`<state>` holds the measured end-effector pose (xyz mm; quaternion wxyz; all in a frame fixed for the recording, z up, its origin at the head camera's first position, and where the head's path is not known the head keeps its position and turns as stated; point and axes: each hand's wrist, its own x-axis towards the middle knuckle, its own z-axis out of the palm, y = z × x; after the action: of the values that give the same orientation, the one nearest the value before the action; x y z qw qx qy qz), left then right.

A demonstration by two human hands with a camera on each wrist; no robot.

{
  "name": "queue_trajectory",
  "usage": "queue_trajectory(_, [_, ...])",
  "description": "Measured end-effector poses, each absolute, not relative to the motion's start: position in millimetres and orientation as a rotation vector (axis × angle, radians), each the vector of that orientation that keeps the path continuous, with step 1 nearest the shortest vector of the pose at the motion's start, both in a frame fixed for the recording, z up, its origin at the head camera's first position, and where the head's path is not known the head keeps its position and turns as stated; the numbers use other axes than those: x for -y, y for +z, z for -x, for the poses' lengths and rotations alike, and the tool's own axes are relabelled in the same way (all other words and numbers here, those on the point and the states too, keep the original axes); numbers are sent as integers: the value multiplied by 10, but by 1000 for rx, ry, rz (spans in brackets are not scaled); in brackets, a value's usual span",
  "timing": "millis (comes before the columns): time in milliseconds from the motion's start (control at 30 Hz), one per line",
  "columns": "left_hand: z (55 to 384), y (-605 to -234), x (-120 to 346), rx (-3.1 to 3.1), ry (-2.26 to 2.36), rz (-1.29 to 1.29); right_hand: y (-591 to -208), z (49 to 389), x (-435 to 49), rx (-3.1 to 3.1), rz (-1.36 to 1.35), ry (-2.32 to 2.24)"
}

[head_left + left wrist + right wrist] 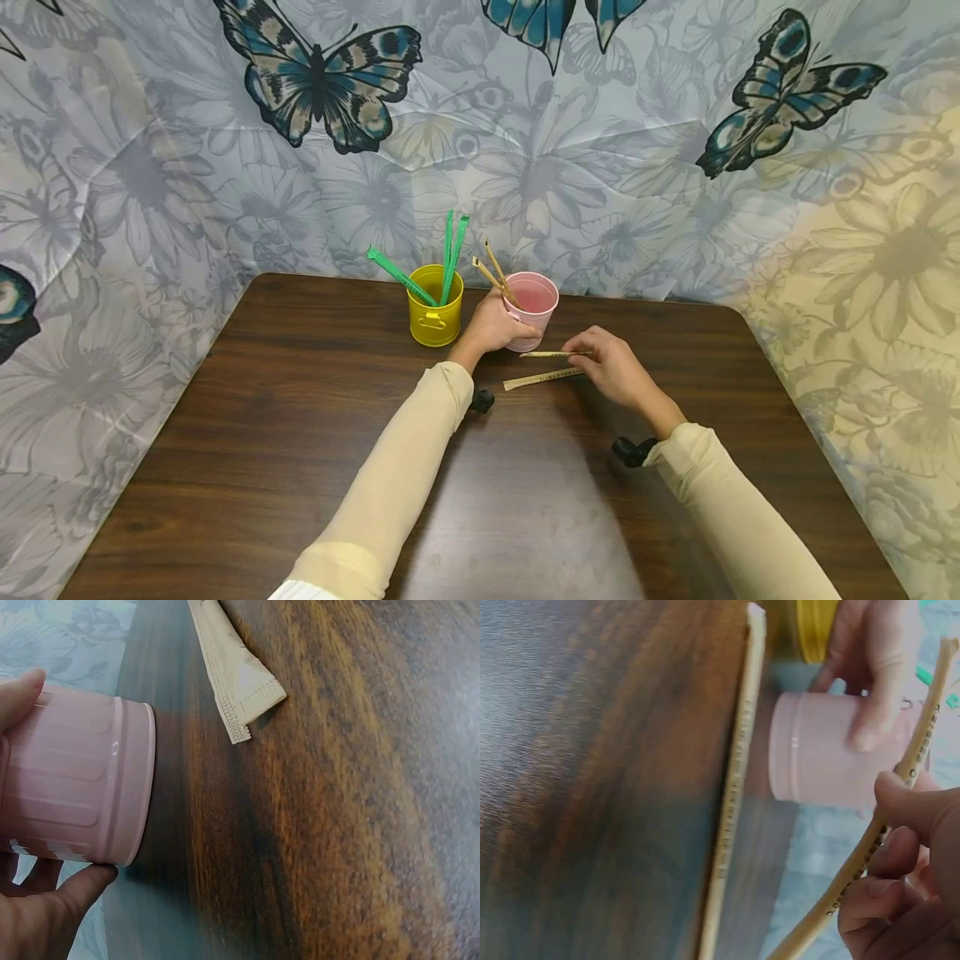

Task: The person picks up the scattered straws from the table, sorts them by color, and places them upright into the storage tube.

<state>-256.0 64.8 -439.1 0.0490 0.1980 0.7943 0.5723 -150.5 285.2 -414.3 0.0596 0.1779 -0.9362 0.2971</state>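
Note:
My left hand (491,323) grips the side of a pink bucket (542,320) at the back of the table. Two brown paper stick sachets (495,275) lean out of its mouth. My right hand (611,367), just right of the bucket, pinches another brown stick sachet (847,874) between thumb and fingers. In the head view this sachet lies level, in front of the bucket's base. One more brown sachet (536,381) lies on the table below it, with small dark print; the left wrist view shows its crimped end (238,697).
A yellow bucket (436,327) with a small handle stands left of the pink one, holding several green stick sachets (454,258). Behind the dark wooden table (300,417) hangs a butterfly-patterned cloth (525,167). Black wrist cameras (633,452) sit at both cuffs.

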Motion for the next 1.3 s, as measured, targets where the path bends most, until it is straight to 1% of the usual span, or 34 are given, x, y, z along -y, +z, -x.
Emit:
queue_trajectory(467, [2583,-4412,-650,-2409,1724,-601,-3770,1545,-2744,2620,-505,995])
queue_trajectory(700, [2596,-4405,-648,-2429,1710,-613,-3429,1623,-2637,2566,-522,1014])
queue_trajectory(833, [2594,-4410,-637,-2419,1724,-599,-3199,1687,-2565,2534,-486,1057])
queue_trajectory(1033, [2604,-4418,-635,-2421,1718,-595,-2920,1830,-2437,2453,-428,1256])
queue_trajectory(1167, [2602,-4412,-633,-2416,1718,-624,-2838,1920,-2326,2415,-414,1380])
queue_trajectory(1300, [2605,-4407,-645,-2406,1720,-642,-2858,2027,-2267,2420,-379,1402])
